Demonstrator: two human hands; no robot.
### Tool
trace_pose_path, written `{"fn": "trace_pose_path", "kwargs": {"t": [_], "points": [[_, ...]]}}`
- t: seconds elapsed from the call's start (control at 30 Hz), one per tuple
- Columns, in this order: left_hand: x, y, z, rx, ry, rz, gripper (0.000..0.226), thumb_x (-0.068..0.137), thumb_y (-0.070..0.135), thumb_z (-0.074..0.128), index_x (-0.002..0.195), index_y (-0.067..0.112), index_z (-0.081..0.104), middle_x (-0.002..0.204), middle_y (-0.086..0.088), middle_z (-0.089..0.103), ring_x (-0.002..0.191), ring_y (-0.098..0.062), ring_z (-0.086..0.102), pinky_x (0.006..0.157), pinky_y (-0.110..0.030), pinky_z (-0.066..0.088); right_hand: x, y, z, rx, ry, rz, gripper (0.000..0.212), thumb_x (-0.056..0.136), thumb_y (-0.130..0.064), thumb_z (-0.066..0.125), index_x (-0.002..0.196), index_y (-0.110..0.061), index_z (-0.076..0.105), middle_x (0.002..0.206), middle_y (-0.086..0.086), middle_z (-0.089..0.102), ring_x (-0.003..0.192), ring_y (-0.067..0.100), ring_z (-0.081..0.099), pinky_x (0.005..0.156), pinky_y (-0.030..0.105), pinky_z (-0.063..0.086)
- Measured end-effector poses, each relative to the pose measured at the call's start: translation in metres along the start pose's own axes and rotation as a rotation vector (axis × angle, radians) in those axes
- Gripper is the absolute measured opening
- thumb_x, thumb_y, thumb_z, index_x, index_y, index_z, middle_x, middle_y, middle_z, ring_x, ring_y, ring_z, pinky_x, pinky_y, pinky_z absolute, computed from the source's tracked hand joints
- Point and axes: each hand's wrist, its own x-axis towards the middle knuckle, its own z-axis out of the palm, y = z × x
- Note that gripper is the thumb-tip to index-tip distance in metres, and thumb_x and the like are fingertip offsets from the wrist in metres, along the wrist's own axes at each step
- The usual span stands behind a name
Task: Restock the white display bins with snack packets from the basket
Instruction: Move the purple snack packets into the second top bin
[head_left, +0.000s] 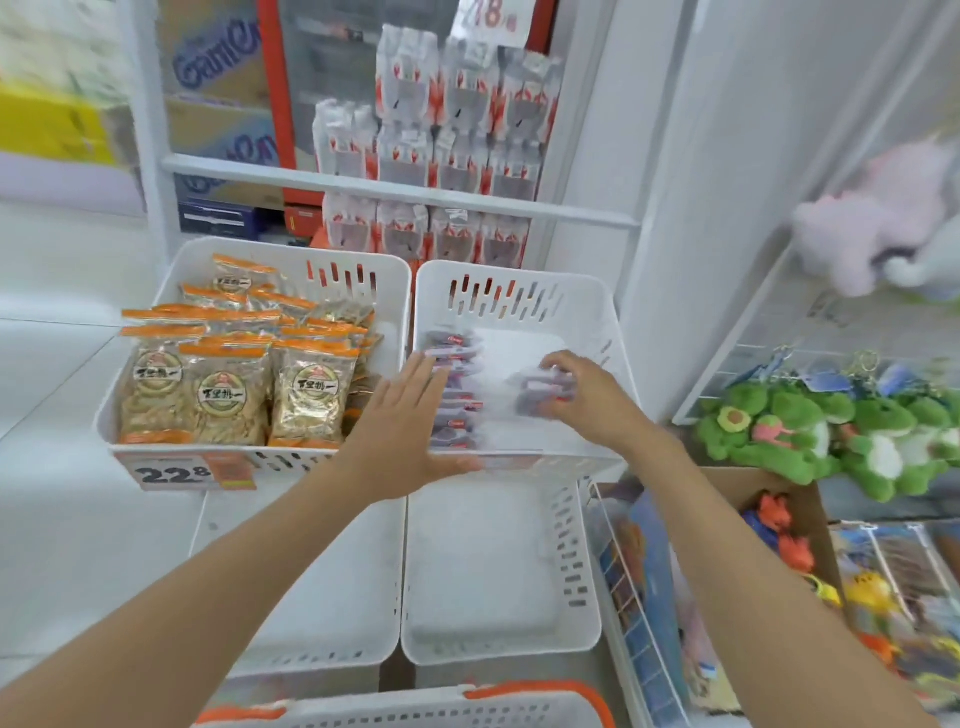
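While we look down into the shelf, our left hand (400, 415) lies flat and relaxed, fingers straight and together, reaching over the front rim of the upper right bin (519, 275). Its fingertips lie over the row of small packets (457, 410) that stands along the bin's left side. The blur keeps us from telling whether they press on the row. Our right hand (587, 395) is deeper in the same bin, its fingers curled round a dark packet (540, 389) just right of that row; it is too smeared for us to read or count. Beside this bin, touching it on the left, the upper left bin (291, 249) holds upright orange-topped packets (223, 395), and a price tag (171, 473) hangs on its front wall. Below them we see the lower left bin (332, 597) and the lower right bin (571, 571). The basket (415, 709), with its orange handle (545, 693), shows at the bottom edge. Green plush frogs (779, 431) sit well to the right.
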Motion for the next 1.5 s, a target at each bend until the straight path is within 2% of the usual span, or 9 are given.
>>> {"fn": "trace_pose_path", "kwargs": {"t": [0.17,0.47,0.6,0.77,0.9,1.0,1.27,1.4,1.5], "points": [[0.001,-0.005,0.017,0.073,0.092,0.029,0.115,0.067,0.088,0.000,0.155,0.014,-0.011,0.163,-0.004,-0.018,0.142,-0.016,-0.033,0.122,-0.037,-0.008,0.008,0.013,0.009,0.142,-0.512,0.250,0.030,0.089,-0.030,0.071,0.118,-0.025,0.064,0.121,-0.004,0.057,0.109,0.013,0.056,0.086,0.026,0.046],[0.000,-0.002,0.016,0.064,0.111,0.035,0.117,0.067,0.089,0.000,0.156,0.014,-0.005,0.165,-0.003,-0.011,0.147,-0.018,-0.025,0.117,-0.031,-0.013,0.008,0.014,0.017,0.223,-0.380,0.166,0.029,0.085,-0.025,0.077,0.111,-0.018,0.067,0.117,0.003,0.056,0.092,0.016,0.064,0.074,0.017,0.051],[0.000,-0.004,0.017,0.040,0.102,0.030,0.116,0.068,0.090,0.004,0.157,0.015,-0.001,0.165,-0.001,-0.007,0.148,-0.017,-0.024,0.119,-0.032,-0.011,0.008,0.007,0.012,0.103,-0.538,0.249,0.031,0.088,-0.036,0.072,0.115,-0.026,0.061,0.119,0.001,0.057,0.101,0.013,0.055,0.091,0.030,0.045],[-0.003,0.004,0.011,-0.088,0.165,-0.022,0.098,0.079,0.076,0.053,0.155,0.023,0.022,0.163,0.000,0.017,0.152,-0.018,0.002,0.123,-0.041,0.006,-0.010,-0.005,0.018,0.128,-0.159,0.157,0.044,0.078,-0.041,0.080,0.117,-0.032,0.062,0.130,-0.004,0.054,0.120,0.011,0.049,0.098,0.030,0.040],[-0.031,0.018,0.011,-0.194,0.403,0.049,0.057,0.076,0.046,0.078,0.126,0.022,0.062,0.128,0.000,0.062,0.125,-0.026,0.052,0.103,-0.042,0.037,-0.058,-0.029,0.038,0.178,0.148,-0.028,0.038,0.080,-0.020,0.077,0.116,-0.023,0.064,0.118,-0.005,0.058,0.096,0.005,0.056,0.078,0.009,0.040],[-0.074,0.027,0.022,-0.299,0.372,0.018,0.039,0.082,0.034,0.077,0.117,0.018,0.067,0.116,0.000,0.067,0.112,-0.025,0.057,0.094,-0.037,0.042,-0.107,-0.048,0.065,0.209,0.216,-0.066,0.035,0.080,-0.011,0.072,0.113,-0.020,0.064,0.109,-0.003,0.060,0.082,0.008,0.058,0.073,0.012,0.041],[-0.233,-0.004,0.084,-0.448,-0.010,-0.225,0.039,0.088,0.032,0.072,0.123,0.022,0.060,0.123,0.003,0.058,0.109,-0.018,0.056,0.093,-0.032,0.045,-0.224,-0.008,0.186,0.117,-0.478,0.205,0.026,0.089,-0.017,0.069,0.115,-0.019,0.064,0.111,0.002,0.065,0.094,0.014,0.061,0.089,0.038,0.055],[-0.288,-0.022,0.100,-0.456,-0.084,-0.316,0.037,0.087,0.034,0.072,0.121,0.026,0.060,0.121,0.009,0.055,0.099,-0.009,0.056,0.085,-0.026,0.046,-0.261,0.025,0.247,-0.151,-0.655,0.199,0.053,0.091,-0.020,0.064,0.142,-0.018,0.050,0.145,0.004,0.050,0.131,0.022,0.048,0.109,0.032,0.039],[-0.304,-0.020,0.108,-0.466,-0.115,-0.333,0.040,0.086,0.035,0.072,0.123,0.027,0.058,0.122,0.013,0.051,0.101,-0.008,0.054,0.093,-0.029,0.048,-0.275,0.042,0.270,-0.246,-0.648,0.149,0.061,0.090,-0.012,0.063,0.147,-0.020,0.043,0.150,0.003,0.044,0.135,0.024,0.043,0.111,0.032,0.036]]}}
